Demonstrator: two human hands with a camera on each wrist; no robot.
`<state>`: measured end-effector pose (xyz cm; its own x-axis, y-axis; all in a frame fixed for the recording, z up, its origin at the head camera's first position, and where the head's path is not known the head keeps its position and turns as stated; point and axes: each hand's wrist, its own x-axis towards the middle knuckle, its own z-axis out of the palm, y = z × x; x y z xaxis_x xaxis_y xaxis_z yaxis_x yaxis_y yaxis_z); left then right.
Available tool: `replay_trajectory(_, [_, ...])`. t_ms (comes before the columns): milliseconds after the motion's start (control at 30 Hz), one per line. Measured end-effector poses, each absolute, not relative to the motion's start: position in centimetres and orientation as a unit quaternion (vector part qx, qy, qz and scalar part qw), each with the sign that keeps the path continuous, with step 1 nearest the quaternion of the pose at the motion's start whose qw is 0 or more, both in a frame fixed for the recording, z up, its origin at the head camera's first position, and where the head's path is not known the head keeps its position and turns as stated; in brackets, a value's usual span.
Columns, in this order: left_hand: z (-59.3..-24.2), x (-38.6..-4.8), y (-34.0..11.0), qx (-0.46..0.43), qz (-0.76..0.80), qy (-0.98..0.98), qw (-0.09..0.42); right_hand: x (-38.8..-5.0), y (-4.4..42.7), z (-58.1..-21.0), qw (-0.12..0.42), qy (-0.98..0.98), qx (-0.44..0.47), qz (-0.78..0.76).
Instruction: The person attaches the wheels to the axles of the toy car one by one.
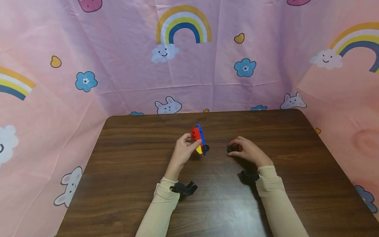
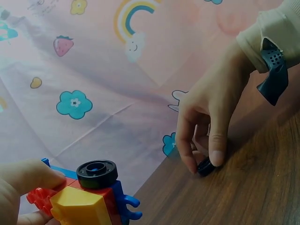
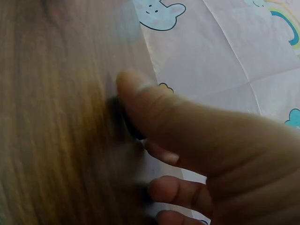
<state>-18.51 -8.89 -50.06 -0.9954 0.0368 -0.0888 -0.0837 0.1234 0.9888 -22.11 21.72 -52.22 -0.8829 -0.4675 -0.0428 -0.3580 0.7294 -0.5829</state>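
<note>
My left hand (image 1: 182, 151) holds a toy car of building blocks (image 1: 202, 135) tilted above the table. The car has red blocks, a yellow sloped block (image 2: 82, 206), a blue base with hooked ends and a black wheel (image 2: 96, 173) on the side facing up. To the right, my right hand (image 1: 248, 151) pinches a loose black wheel (image 2: 205, 167) between thumb and fingers, low at the tabletop. In the right wrist view the thumb (image 3: 164, 112) covers most of that dark wheel, and the picture is blurred.
Both hands work over a dark brown wooden table (image 1: 133, 171) with rounded far corners. A pink and purple printed cloth (image 1: 192, 75) hangs behind it and at both sides. Black straps (image 1: 183, 188) sit at the wrists, over cream sleeves.
</note>
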Motion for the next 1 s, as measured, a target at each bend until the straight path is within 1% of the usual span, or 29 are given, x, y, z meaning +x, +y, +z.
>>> replay_trajectory(300, [-50.4,-18.3,-8.9,-0.018,0.661,0.748,0.064,-21.9,21.6,-52.6,0.087,0.926,-0.237,-0.28])
replay_trajectory(600, [-50.5,-18.4,-8.7,-0.011,0.663,0.745,0.064,-21.9,21.4,-52.7,0.058,0.923,-0.243,-0.293])
replay_trajectory(733, [-50.5,-18.4,-8.7,-0.009,0.662,0.747,0.064,-22.0,21.1,-52.5,0.022,0.918,-0.262,-0.298])
replay_trajectory(1000, [-50.6,-18.5,-8.3,-0.005,0.645,0.761,0.074,-22.1,19.5,-51.6,-0.088,0.888,-0.276,-0.358])
